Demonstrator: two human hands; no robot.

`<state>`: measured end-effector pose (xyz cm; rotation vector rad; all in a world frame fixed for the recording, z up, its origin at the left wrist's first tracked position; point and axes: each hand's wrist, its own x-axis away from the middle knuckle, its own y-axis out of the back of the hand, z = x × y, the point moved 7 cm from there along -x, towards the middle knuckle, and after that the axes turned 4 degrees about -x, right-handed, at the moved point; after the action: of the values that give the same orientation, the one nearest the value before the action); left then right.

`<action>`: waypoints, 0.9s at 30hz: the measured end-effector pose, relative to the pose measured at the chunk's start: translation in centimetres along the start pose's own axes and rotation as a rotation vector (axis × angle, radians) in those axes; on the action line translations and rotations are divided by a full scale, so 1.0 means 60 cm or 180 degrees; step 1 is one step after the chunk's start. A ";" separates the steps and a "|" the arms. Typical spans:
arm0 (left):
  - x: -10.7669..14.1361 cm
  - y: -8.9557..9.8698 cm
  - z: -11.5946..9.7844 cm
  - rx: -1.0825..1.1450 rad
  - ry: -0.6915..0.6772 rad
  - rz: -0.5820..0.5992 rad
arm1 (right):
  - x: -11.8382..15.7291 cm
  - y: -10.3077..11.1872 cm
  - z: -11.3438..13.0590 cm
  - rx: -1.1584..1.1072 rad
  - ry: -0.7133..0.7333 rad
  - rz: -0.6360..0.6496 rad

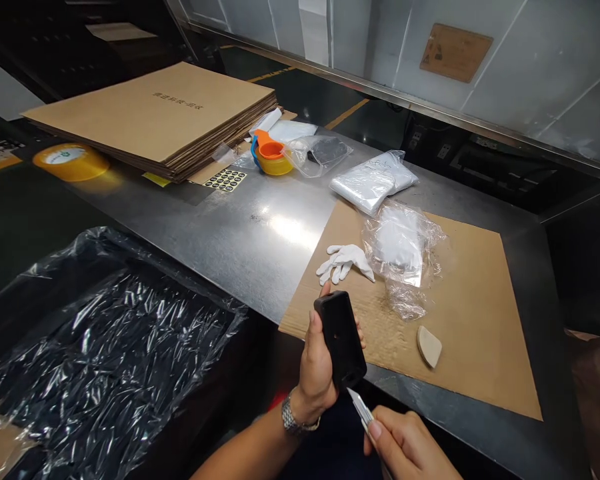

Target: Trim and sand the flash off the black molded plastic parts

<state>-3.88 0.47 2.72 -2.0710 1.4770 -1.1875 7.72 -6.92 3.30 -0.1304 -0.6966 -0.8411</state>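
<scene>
My left hand (pixel 316 363) is wrapped round a black rectangular plastic case (pixel 341 337), its hollow side facing me. In my right hand (pixel 405 440) is a utility knife (pixel 361 408) with a slanted metal blade. The blade's tip is at the lower end of the case; whether it touches cannot be made out. Both hands are in front of the table's near edge. Beyond them, a white glove (pixel 347 261) lies on a flat cardboard sheet (pixel 473 300). A small beige wedge-shaped block (pixel 429 347) rests on the same sheet, to the right.
Clear plastic bags (pixel 405 243) and a white wrapped package (pixel 373 180) lie on the metal table (pixel 220 233). Behind are an orange tape dispenser (pixel 271 152), a stack of cardboard (pixel 155 120) and a yellow tape roll (pixel 70 162). A bin of black plastic-wrapped items (pixel 110 347) stands lower left.
</scene>
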 end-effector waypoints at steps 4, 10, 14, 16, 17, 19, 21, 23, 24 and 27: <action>0.000 0.003 -0.003 -0.0051 -0.0179 -0.0026 | -0.002 -0.002 -0.002 -0.0024 0.0033 -0.0019; 0.002 0.006 -0.009 -0.0109 -0.0363 -0.0106 | -0.005 -0.006 0.000 -0.0014 0.0076 0.0010; 0.002 0.005 -0.010 -0.0041 -0.0392 -0.0101 | -0.003 -0.005 0.001 0.0012 0.0017 -0.0006; 0.002 0.005 -0.011 -0.0013 -0.0400 -0.0104 | -0.001 -0.001 0.001 -0.0022 -0.0006 -0.0078; 0.002 0.004 -0.011 0.0001 -0.0392 -0.0098 | 0.000 0.002 0.002 -0.0053 -0.0004 -0.0110; 0.002 0.004 -0.010 0.0030 -0.0361 -0.0090 | 0.003 0.006 0.003 -0.0107 -0.0006 -0.0136; 0.002 0.004 -0.009 0.0032 -0.0331 -0.0081 | 0.005 0.008 0.005 -0.0071 -0.0029 -0.0149; 0.002 0.003 -0.009 0.0014 -0.0334 -0.0071 | 0.007 0.011 0.008 0.0047 -0.0036 -0.0181; 0.002 0.003 -0.009 0.0010 -0.0340 -0.0062 | 0.008 0.012 0.010 0.0104 -0.0036 -0.0212; 0.003 0.002 -0.009 0.0016 -0.0345 -0.0044 | 0.008 0.011 0.013 0.0230 -0.0027 -0.0204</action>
<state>-4.38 0.34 3.04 -2.1102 1.4112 -1.0650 8.03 -6.51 4.30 -0.0468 -0.7414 -0.8761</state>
